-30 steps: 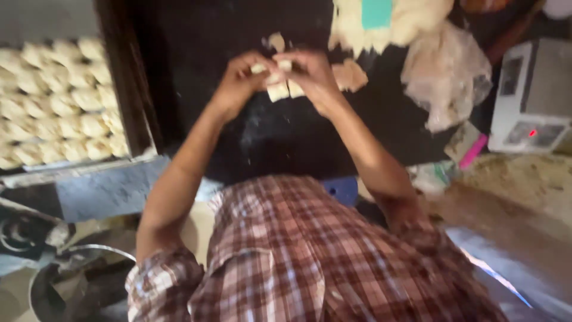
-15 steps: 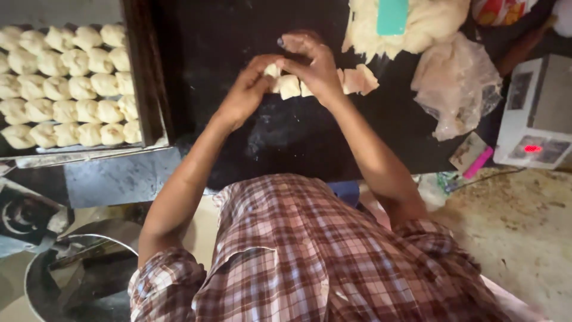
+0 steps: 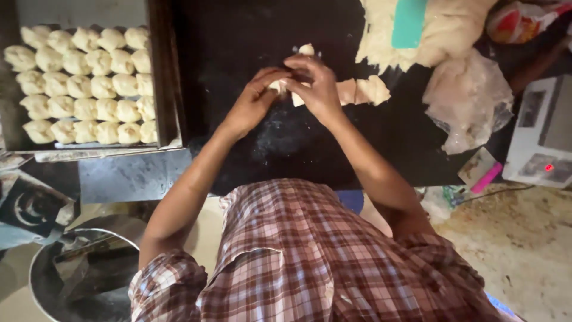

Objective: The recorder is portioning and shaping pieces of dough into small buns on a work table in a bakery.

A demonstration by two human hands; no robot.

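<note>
Your left hand (image 3: pixel 253 101) and right hand (image 3: pixel 316 86) pinch one dough piece (image 3: pixel 277 87) together above the dark table (image 3: pixel 238 36). The tray (image 3: pixel 164 77) is nearly full of balls (image 3: pixel 83 83); cut pieces (image 3: pixel 363 90) and the big dough (image 3: pixel 453 30) wait.

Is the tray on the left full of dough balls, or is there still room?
Nearly full. The tray holds four close-packed rows of dough balls; only a bare strip shows along its top edge.

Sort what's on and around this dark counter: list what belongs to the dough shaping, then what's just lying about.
In use: left hand, right hand, dough piece, cut dough pieces, dough mass, tray of dough balls.

Lying about: green scraper, plastic bag, scale, metal bowl.
</note>
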